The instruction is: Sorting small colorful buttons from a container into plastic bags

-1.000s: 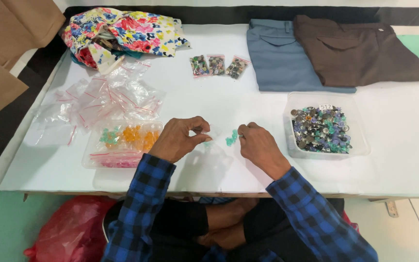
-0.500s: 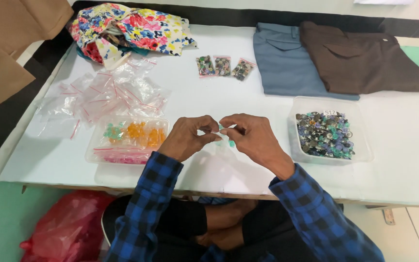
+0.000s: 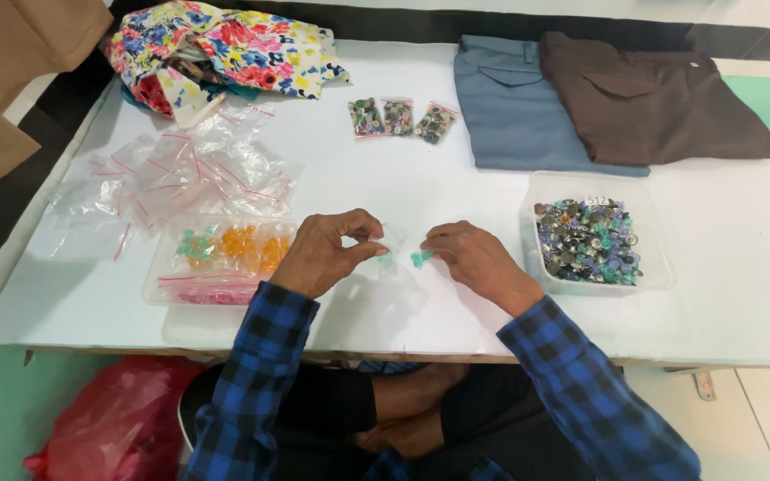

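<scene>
Hands are hovering low over the white table, both in blue checked sleeves; the left hand is curling in, thumb and forefinger pinching the edge of a small clear bag, which is hanging between the two hands and just touching the left fingertips; the right hand is sitting opposite, fingers bunched narrow around a few teal buttons, which are peeking out at its fingertips, just beside the bag's lower corner; whether the buttons are resting on the table or being lifted I cannot tell.

Left of the left hand, a shallow clear tray is holding teal, orange and pink pieces; behind it a heap of empty zip bags is sprawling; right of the right hand, well within reach, a clear tub of mixed dark buttons is standing; further back, three filled little bags are lying in a row; a floral cloth is bunching at the far left corner, folded blue trousers and brown trousers are lying at the far right; a red plastic bag is slumping under the table edge.
</scene>
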